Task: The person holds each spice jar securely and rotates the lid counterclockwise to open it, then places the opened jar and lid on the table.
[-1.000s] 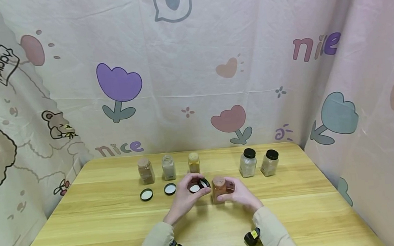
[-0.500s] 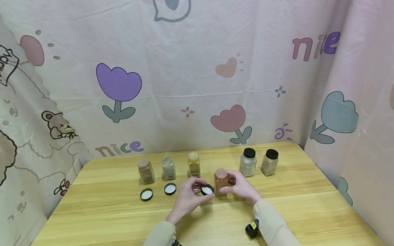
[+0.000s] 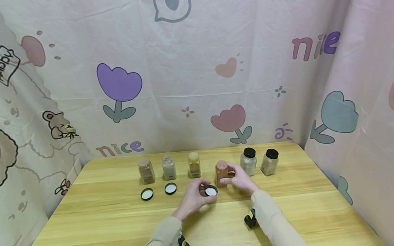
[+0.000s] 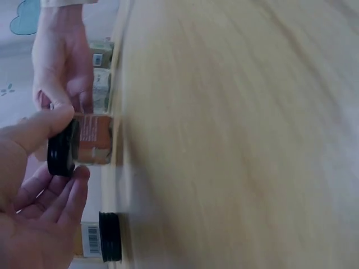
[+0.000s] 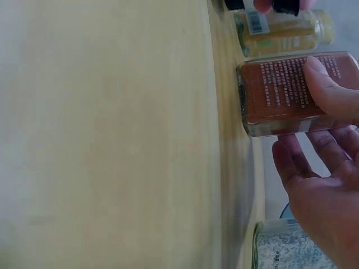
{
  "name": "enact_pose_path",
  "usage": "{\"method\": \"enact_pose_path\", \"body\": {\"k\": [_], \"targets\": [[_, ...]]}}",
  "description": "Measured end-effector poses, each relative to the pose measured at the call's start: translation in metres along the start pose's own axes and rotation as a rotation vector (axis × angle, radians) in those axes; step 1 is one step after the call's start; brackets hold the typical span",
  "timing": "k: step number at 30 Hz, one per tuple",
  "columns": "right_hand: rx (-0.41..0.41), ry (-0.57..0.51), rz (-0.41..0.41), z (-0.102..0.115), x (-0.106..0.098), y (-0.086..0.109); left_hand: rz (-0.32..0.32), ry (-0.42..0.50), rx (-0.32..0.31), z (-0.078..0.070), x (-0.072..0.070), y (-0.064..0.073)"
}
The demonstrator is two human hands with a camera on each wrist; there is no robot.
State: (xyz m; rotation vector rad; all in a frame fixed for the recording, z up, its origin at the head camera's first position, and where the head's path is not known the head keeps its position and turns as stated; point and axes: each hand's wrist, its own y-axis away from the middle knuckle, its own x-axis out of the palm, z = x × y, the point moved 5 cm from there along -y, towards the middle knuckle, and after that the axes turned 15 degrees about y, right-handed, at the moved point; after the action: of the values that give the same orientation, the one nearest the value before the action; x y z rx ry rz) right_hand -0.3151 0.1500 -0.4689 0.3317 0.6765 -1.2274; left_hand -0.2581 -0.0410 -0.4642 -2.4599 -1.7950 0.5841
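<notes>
My left hand pinches a black lid by its rim, the white inner face turned up. In the left wrist view, thumb and fingertips sit on opposite sides of the lid. My right hand grips a glass spice jar of reddish-brown powder, upright, its perforated shaker top uncovered. Thumb and fingers are on opposite sides of the jar in the right wrist view. The jar stands just behind the held lid and right of the yellow spice jar.
Along the back left stand a brown powder jar and a pale jar, both uncapped. Two lids lie before them; another black lid is by the yellow jar. At right are two black-capped jars.
My right hand has moved the reddish-brown jar back toward the row of jars and slightly right. My left hand has shifted right with the lid, tipping its white inner face upward.
</notes>
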Motion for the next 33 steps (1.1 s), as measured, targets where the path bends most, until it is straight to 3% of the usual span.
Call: {"method": "enact_pose_path", "body": {"k": [6, 19, 33], "targets": [[0.042, 0.028, -0.027, -0.006, -0.002, -0.012, -0.02, -0.102, -0.008, 0.003, 0.006, -0.006], [0.121, 0.038, -0.046, -0.008, -0.008, -0.033, -0.027, -0.144, -0.052, 0.0, 0.023, -0.022], [0.071, 0.02, -0.043, -0.005, -0.007, -0.044, -0.048, -0.16, -0.057, 0.011, 0.029, -0.029]]}}
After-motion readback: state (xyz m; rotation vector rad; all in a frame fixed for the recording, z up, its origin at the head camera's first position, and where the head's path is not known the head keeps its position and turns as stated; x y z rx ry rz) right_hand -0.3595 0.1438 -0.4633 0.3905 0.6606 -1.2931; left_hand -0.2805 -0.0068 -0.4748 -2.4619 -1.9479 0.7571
